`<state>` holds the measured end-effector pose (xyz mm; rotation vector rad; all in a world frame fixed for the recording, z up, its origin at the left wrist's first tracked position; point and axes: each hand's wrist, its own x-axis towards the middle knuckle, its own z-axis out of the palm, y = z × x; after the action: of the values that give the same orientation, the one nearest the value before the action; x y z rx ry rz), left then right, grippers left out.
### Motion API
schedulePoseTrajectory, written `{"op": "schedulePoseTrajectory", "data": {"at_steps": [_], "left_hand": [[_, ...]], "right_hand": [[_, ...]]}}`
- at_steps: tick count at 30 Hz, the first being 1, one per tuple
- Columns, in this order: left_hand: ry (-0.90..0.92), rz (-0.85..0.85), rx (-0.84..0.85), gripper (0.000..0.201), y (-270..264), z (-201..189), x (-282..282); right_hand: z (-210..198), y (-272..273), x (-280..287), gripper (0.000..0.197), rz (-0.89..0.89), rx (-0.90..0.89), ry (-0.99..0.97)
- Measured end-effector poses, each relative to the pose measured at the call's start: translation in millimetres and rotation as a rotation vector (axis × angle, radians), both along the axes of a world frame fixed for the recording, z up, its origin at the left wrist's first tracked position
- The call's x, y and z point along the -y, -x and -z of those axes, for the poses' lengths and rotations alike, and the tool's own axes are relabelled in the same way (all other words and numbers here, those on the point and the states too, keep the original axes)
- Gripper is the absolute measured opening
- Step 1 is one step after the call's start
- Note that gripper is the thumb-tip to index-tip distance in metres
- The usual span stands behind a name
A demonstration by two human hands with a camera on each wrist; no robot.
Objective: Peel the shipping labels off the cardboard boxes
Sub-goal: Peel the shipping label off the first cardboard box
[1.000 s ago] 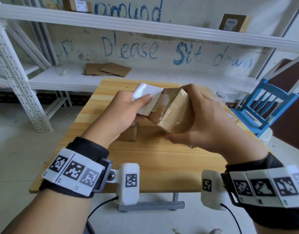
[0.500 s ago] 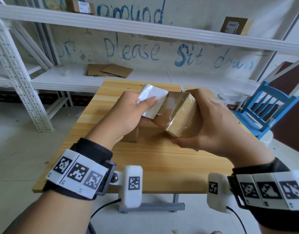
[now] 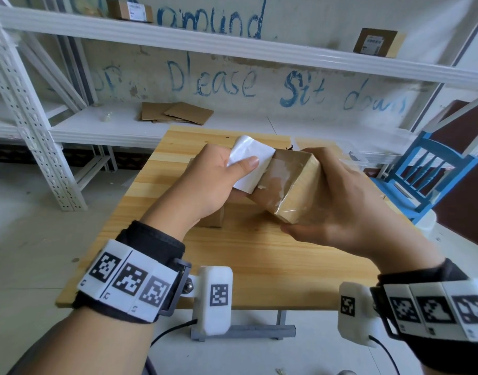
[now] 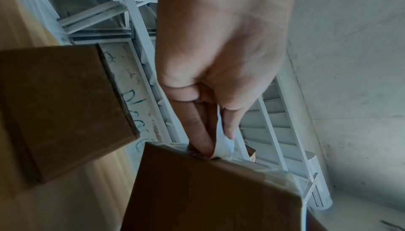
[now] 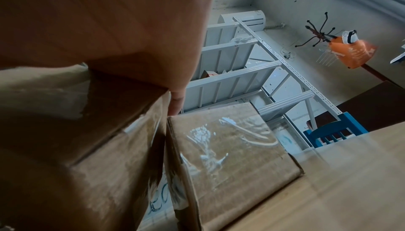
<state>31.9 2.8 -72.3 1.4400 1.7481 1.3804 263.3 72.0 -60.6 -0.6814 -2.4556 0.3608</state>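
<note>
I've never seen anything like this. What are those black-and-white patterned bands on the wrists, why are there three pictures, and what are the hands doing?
There is no robot here: a person works with bare hands. The patterned wristbands carry printed markers, and each wrist also wears a small white camera. One picture comes from a camera on the person's head, looking down; the other two look along each hand from those wrist cameras.

The right hand grips a taped cardboard box above a wooden table. The left hand pinches a white shipping label, mostly lifted, with one edge seemingly still on the box. More boxes sit on the table: one under the left hand, another beside the held box.
</note>
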Motion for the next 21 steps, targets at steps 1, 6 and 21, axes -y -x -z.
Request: {"op": "schedulePoseTrajectory", "data": {"at_steps": [1,6,21], "left_hand": [[-0.002,-0.009,-0.011,0.064,-0.3,0.7,-0.3],[0.009,-0.005,0.0,0.07,3.4,5.0,-3.4],[0.004,0.006,0.075,0.056,0.0,3.8,-1.0]], "right_hand": [[0.1,-0.2,-0.2,0.093,0.008,0.008,-0.003],[0.2,-0.9,-1.6,0.094,0.011,0.025,0.007],[-0.5,-4.3,-4.5,0.098,0.026,0.031,0.075]]}}
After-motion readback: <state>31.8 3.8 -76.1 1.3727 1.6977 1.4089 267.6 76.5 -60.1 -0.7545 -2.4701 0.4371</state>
